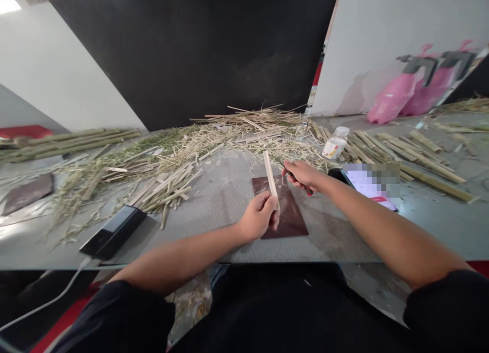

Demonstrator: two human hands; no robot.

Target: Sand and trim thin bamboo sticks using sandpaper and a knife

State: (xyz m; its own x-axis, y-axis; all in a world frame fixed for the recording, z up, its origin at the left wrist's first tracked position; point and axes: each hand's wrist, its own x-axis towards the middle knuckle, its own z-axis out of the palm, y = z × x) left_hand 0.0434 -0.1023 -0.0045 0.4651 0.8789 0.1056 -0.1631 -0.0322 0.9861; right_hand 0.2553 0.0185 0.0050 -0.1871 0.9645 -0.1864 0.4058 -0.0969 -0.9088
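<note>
My left hand (261, 216) is closed around the lower end of a pale split bamboo strip (269, 172), which points up and away from me. To the right of the strip, my right hand (302, 175) is closed on a slim dark knife (290, 174) with a bit of red at its handle end. The blade is small and hard to make out, and it looks a little apart from the strip. Below both hands lies a dark reddish-brown mat (286, 220) with pale shavings on its upper part.
Shavings (214, 136) are heaped along the back, and cut strips (173, 190) lie left beside a black power bank (113, 232) with a white cable. On the right are a white bottle (336, 143), a lit phone (367, 186), bamboo pieces (420, 154) and pink spray bottles (393, 96).
</note>
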